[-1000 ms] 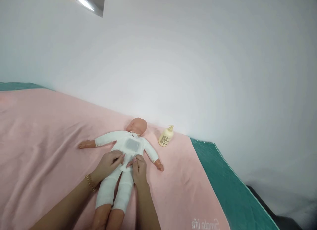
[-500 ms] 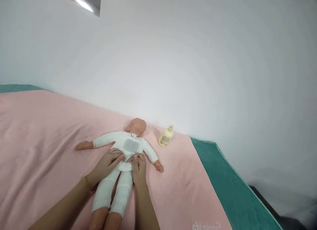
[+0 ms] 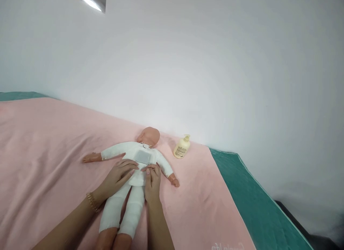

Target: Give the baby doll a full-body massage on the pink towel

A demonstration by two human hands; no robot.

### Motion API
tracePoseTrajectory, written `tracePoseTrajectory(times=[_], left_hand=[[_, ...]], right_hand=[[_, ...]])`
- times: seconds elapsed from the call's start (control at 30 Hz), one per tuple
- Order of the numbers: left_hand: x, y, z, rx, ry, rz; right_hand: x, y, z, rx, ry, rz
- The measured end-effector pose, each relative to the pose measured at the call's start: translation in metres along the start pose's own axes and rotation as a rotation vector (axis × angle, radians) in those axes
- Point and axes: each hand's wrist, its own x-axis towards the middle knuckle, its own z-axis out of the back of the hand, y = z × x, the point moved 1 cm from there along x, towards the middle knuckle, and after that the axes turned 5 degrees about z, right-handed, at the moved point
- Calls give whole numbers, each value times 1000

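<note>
A baby doll [image 3: 137, 178] with a white cloth body, arms spread and bare tan head, hands and lower legs lies stretched out on a pink blanket. A grey rectangular panel [image 3: 143, 156] sits on its upper torso. On the left side of the doll's torso rests my left hand [image 3: 120, 174], its fingers extended together and nothing held. My right hand [image 3: 152, 179] lies against the torso's right side, fingers slightly bent and reaching inward, with nothing visible in it. A narrow gap separates my fingertips, just below the panel.
Beyond the doll's right arm stands a pale yellow pump bottle [image 3: 182, 147]. The pink blanket [image 3: 51, 153] covers a green surface [image 3: 249, 185], which shows at the right. A white wall [image 3: 204, 70] rises behind. A shiny metallic fixture [image 3: 92, 0] shows at the top left.
My fingers have slid up slightly toward the panel and straightened from a more pinched pose. The doll and bottle stay in place on the blanket; the view has shifted a little.
</note>
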Motion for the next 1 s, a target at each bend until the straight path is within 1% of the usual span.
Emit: tracePoseTrajectory(times=[0.27, 0.5, 0.63, 0.73, 0.83, 0.93, 1.0], left_hand=[[4, 2, -1, -5, 60, 37], [-1, -3, 1, 2, 2, 29], [1, -2, 0, 7, 8, 39], [4, -2, -1, -12, 13, 63], [7, -2, 0, -46, 28, 81], [15, -5, 4, -87, 69, 109], [24, -8, 9, -101, 52, 155]], right_hand=[[2, -5, -4, -25, 29, -47], [-1, -4, -3, -32, -1, -3], [0, -4, -4, -75, 37, -43], [1, -6, -6, -105, 63, -61], [2, -7, -6, -113, 60, -62], [6, -9, -4, -59, 40, -57], [13, -9, -2, 9, 6, -67]])
